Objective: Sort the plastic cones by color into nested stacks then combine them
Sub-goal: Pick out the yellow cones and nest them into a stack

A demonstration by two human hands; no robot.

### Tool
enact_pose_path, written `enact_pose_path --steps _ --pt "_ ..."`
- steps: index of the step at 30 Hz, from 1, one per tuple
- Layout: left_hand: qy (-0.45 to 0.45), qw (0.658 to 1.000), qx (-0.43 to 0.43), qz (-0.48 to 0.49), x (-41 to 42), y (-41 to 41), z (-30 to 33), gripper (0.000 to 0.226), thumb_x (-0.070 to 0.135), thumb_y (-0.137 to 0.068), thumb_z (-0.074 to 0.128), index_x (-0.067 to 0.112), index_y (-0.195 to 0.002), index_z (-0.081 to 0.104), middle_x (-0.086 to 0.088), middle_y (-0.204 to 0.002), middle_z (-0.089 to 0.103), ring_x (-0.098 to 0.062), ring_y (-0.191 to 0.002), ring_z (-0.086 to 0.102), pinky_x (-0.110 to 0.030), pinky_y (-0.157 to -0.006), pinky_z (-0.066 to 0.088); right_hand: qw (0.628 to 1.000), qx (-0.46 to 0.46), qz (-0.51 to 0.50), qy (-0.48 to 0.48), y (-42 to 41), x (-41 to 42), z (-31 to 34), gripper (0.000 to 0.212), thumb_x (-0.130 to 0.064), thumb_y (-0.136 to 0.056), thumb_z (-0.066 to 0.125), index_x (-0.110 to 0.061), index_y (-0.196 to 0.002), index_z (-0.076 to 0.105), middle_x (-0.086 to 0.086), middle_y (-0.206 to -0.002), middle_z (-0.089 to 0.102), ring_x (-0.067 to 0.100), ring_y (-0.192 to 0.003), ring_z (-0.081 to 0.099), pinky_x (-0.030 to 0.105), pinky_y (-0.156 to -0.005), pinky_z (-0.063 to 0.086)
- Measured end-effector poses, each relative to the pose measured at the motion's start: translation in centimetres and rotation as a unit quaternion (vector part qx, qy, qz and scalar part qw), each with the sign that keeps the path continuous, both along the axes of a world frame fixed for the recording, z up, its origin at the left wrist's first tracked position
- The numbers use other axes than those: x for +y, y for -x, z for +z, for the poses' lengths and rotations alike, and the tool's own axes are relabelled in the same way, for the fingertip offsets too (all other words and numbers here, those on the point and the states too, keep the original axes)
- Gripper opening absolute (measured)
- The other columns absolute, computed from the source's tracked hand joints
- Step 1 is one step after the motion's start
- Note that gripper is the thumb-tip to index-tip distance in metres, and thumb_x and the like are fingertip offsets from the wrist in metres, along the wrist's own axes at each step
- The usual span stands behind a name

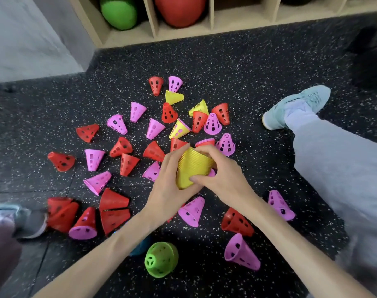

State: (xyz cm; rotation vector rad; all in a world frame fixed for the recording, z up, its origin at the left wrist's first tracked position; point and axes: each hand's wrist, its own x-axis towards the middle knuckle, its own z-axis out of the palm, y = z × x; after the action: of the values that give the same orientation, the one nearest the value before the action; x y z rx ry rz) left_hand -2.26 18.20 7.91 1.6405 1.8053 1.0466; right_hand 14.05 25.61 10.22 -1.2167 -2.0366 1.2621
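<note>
Both hands curled round a nested yellow stack [193, 167]: left grip [170, 186] underneath at the narrow end, right grip [220, 171] across the rim. Just beyond, loose yellow cones [179, 129]. Farther ahead, wooden cubbies [153, 24] holding a green ball [118, 11] and a red ball [181, 9].

Both hands meet mid-frame on the yellow stack [193, 167]: the left hand [169, 188] cups it from below-left, the right hand [223, 175] wraps over it from the right. Red and pink cones lie scattered on the speckled floor [258, 67] all around, three loose yellow cones [174, 97] just above centre. A green stack [161, 259] sits at bottom centre.
</note>
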Motion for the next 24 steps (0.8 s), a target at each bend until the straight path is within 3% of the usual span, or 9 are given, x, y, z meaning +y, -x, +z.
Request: enact_pose_path --steps 4,6,9,12,17,24 --pt "0.013 0.998 0.028 -0.053 1.6 1.7 0.9 0.081 0.052 -0.082 0.077 0.047 -0.15 0.033 0.032 -0.145 0.042 0.004 -0.131 0.045 -0.011 -0.099 0.039 0.998 0.045 -0.034 0.006 0.2 0.7 0.1 0.057 -0.034 -0.077 0.083 -0.048 -0.123 0.052 -0.022 -0.112 0.064 0.006 -0.104 0.058 0.035 -0.093 0.05" --pt "0.022 0.997 0.034 -0.066 2.7 2.7 1.3 0.072 0.057 -0.086 0.071 0.044 -0.149 0.038 0.03 -0.146 0.046 0.006 -0.131 0.048 -0.018 -0.1 0.046 0.997 0.051 -0.05 -0.003 0.3 1.2 0.0 0.057 -0.034 -0.079 0.084 -0.048 -0.125 0.052 -0.021 -0.114 0.064 0.004 -0.101 0.058 0.026 -0.089 0.048" --pt "0.007 0.999 0.018 -0.04 5.4 4.1 1.3 0.043 0.048 -0.102 0.054 0.03 -0.142 0.054 0.018 -0.136 0.063 0.0 -0.123 0.06 -0.033 -0.093 0.056 0.995 0.045 -0.091 -0.002 0.0 2.0 -0.4 0.057 -0.032 -0.081 0.083 -0.042 -0.129 0.052 -0.022 -0.116 0.06 -0.005 -0.095 0.052 0.01 -0.08 0.038" --pt "0.027 0.997 0.064 0.029 9.2 5.7 0.1 0.029 0.036 -0.105 0.055 0.025 -0.131 0.062 0.017 -0.125 0.068 0.004 -0.115 0.062 -0.035 -0.097 0.055 0.987 0.071 -0.141 0.017 -0.5 2.8 -1.0 0.056 -0.028 -0.083 0.081 -0.037 -0.131 0.054 -0.025 -0.116 0.058 -0.004 -0.099 0.052 0.02 -0.088 0.042" --pt "0.142 0.974 0.173 0.037 15.2 9.3 -3.7 0.04 0.04 -0.103 0.055 0.022 -0.139 0.055 -0.003 -0.141 0.059 -0.02 -0.129 0.056 -0.041 -0.108 0.047 0.978 0.083 -0.188 0.041 -0.7 4.0 -2.2 0.056 -0.024 -0.082 0.08 -0.037 -0.13 0.055 -0.019 -0.117 0.062 0.012 -0.111 0.058 0.044 -0.097 0.049" --pt "0.233 0.954 0.179 0.06 20.5 10.6 -7.2 0.063 0.045 -0.103 0.056 0.018 -0.155 0.034 -0.012 -0.157 0.045 -0.031 -0.14 0.047 -0.049 -0.114 0.042 0.973 0.076 -0.205 0.07 -0.2 5.0 -3.6 0.055 -0.026 -0.082 0.082 -0.039 -0.128 0.054 -0.028 -0.112 0.055 0.009 -0.114 0.054 0.043 -0.101 0.047"
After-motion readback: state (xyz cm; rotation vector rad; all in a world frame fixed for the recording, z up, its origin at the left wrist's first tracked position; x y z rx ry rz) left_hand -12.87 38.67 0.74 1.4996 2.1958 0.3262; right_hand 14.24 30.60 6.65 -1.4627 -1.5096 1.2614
